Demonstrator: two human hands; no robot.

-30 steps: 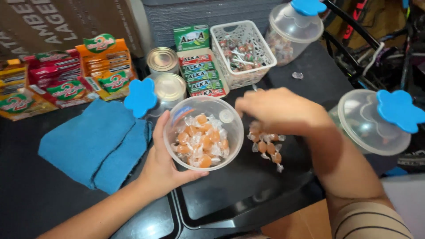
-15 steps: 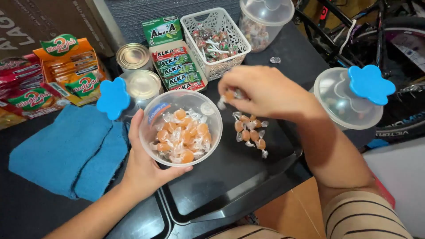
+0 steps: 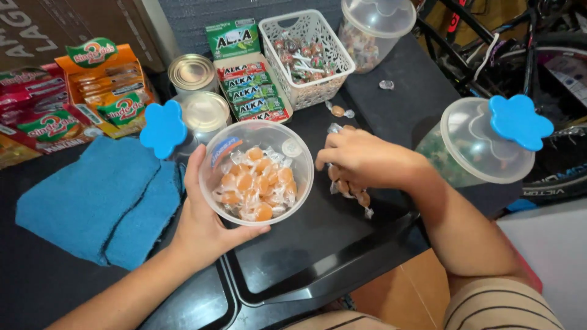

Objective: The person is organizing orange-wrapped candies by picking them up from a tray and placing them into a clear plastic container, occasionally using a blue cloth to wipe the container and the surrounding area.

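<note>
Left hand [image 3: 205,223] cupping candy jar [image 3: 257,171]; right hand [image 3: 367,160] curled over loose candies [image 3: 350,190].

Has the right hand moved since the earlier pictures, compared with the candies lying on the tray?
Yes. The right hand has come down from above the clear jar to the loose wrapped candies on the black tray, and now rests on them.

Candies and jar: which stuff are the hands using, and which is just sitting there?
In use: left hand holding clear jar of orange candies; right hand on loose candies.
Lying about: blue cloth, two tins, white basket, lidded jar.
</note>
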